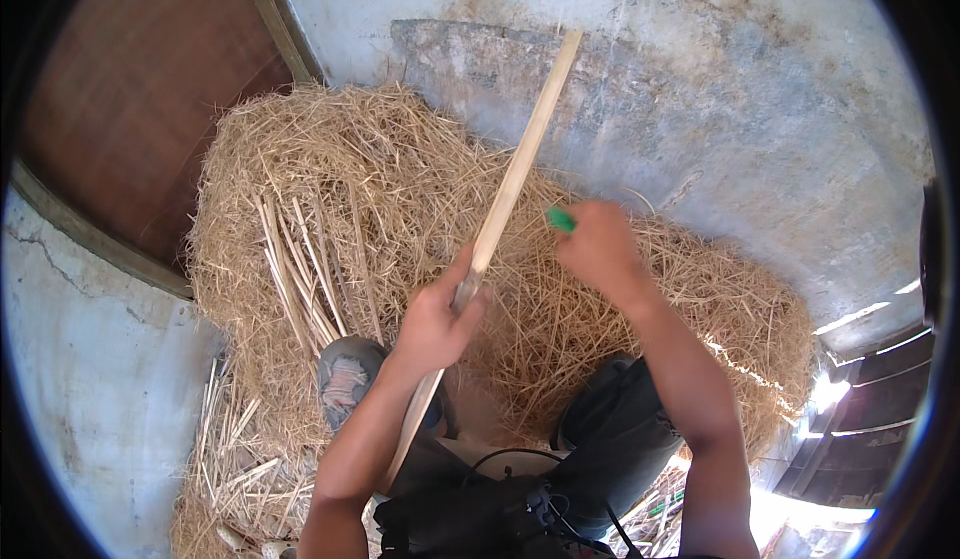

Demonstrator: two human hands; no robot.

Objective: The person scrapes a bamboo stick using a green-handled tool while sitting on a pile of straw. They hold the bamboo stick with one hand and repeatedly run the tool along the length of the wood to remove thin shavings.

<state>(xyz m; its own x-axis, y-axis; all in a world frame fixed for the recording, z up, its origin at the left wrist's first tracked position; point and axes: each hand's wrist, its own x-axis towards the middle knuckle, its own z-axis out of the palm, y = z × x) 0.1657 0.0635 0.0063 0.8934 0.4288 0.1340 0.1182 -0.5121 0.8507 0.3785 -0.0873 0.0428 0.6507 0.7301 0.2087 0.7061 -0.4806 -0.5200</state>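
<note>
Above straw [340, 149], left grip [435, 324] clasping pale strip [525, 154], right grip [603, 249] curled around green object [561, 220]

Dk trousers [622, 437], pale-patched L knee [345, 381], blk cable [622, 530]

My left hand [437, 324] grips a long pale wooden strip [497, 221], its upper end against the wall [700, 139] beyond the far edge of the straw heap [400, 149]. My right hand [605, 249] holds a green object [561, 220] (only its end shows). Thin sticks [300, 284] lie toward the heap's left edge.
</note>
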